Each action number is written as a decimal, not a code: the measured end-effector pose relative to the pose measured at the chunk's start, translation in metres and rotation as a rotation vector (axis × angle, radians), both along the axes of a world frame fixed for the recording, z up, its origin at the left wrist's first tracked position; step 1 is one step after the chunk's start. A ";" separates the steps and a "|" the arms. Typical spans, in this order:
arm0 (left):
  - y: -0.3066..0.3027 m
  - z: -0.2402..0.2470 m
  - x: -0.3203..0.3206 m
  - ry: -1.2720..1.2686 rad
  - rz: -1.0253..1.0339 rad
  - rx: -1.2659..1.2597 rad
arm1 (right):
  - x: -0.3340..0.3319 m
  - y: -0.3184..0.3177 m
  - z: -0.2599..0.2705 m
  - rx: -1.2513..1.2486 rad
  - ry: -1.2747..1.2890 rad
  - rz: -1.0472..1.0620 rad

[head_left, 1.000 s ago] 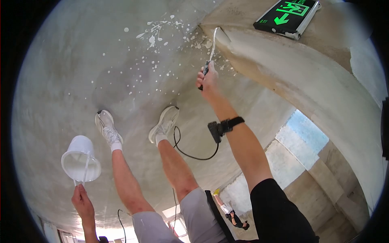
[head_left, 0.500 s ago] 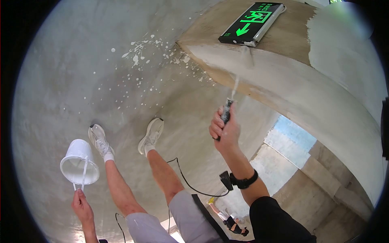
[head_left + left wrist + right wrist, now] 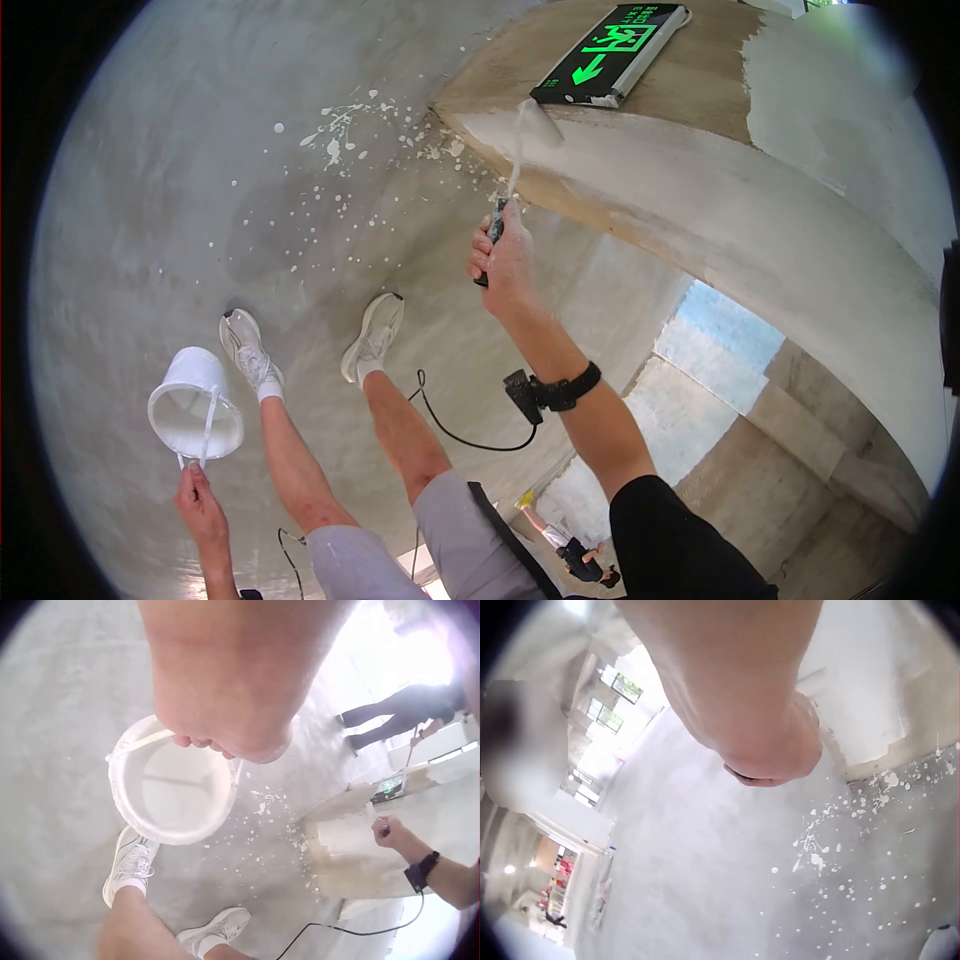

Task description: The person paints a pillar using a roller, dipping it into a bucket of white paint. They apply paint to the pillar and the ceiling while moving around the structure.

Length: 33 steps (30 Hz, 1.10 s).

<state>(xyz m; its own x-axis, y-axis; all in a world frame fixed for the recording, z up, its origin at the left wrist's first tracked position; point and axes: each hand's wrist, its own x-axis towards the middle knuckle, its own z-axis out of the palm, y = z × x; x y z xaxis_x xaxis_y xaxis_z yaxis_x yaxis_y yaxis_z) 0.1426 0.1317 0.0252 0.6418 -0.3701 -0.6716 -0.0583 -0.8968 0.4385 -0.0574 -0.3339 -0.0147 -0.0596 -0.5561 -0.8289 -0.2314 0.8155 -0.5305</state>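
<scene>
My right hand (image 3: 508,260) grips the dark handle (image 3: 497,232) of a small paint roller, its frame coated white. The roller's pale sleeve (image 3: 542,122) lies against the wall just under the lit exit sign (image 3: 608,58). On the other side, my left hand (image 3: 203,508) holds a white bucket (image 3: 192,372) by its handle, clear of my legs. White paint (image 3: 176,799) shows inside it in the left wrist view. The right wrist view shows the right hand (image 3: 776,754) from behind, with the roller hidden.
White paint splatters (image 3: 340,135) dot the grey floor near the wall's corner. The wall (image 3: 720,190) is part white, part bare brown. My shoes (image 3: 375,335) stand on the floor, and a black cable (image 3: 455,435) hangs from the right wrist camera. Another person (image 3: 580,560) is farther off.
The right hand first drew back with the roller, then pushed it left along the wall below the sign. The view has shifted; the left hand keeps holding the bucket.
</scene>
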 end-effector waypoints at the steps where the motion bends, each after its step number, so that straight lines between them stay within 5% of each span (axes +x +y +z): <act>1: 0.002 0.000 0.000 -0.003 0.005 0.000 | 0.005 0.003 0.010 -0.007 -0.034 -0.047; 18: 0.021 0.009 -0.004 -0.056 0.021 -0.028 | -0.018 0.028 0.226 -0.350 -0.154 -0.064; 24: 0.020 0.008 -0.005 -0.019 -0.007 -0.050 | -0.024 0.025 0.212 -0.305 -0.162 -0.101; 33: 0.020 0.008 -0.001 -0.013 -0.010 -0.039 | -0.020 0.015 0.102 -0.144 -0.120 -0.113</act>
